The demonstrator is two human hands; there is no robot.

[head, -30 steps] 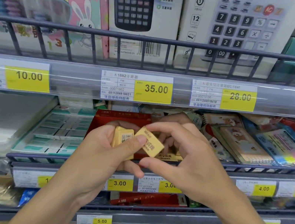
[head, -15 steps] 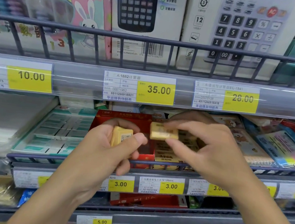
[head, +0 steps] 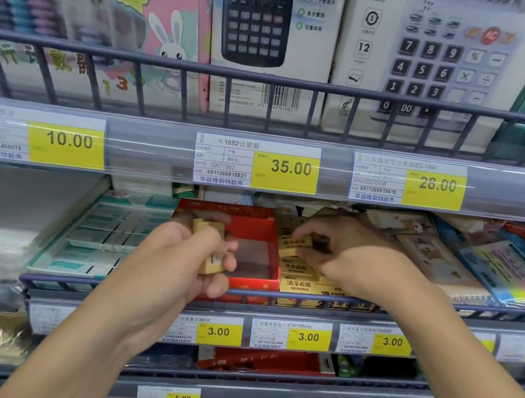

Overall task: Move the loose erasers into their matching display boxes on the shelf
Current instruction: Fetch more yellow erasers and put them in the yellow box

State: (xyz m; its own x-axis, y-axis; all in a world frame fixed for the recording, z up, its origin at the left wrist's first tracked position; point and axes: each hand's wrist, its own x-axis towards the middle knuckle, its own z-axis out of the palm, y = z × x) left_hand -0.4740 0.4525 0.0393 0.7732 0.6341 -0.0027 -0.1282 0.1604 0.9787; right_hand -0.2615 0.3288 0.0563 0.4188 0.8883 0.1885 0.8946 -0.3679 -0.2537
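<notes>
My left hand (head: 182, 255) grips a small stack of yellow erasers (head: 211, 249) in front of the red display box (head: 252, 282), whose inside looks bare. My right hand (head: 355, 259) reaches over the yellow display box (head: 308, 288) to the right of the red one. Its fingertips pinch one yellow eraser (head: 295, 242) low over the rows of matching erasers lying in that box.
A wire rail (head: 272, 299) runs along the shelf front below both boxes. Teal-labelled packs (head: 103, 231) lie to the left, notebooks and sticky notes (head: 485, 271) to the right. Boxed calculators (head: 272, 26) stand on the shelf above, close over my hands.
My right hand carried its eraser away from my left hand, rightward and down into the yellow box. My left hand turned a little and still holds its erasers.
</notes>
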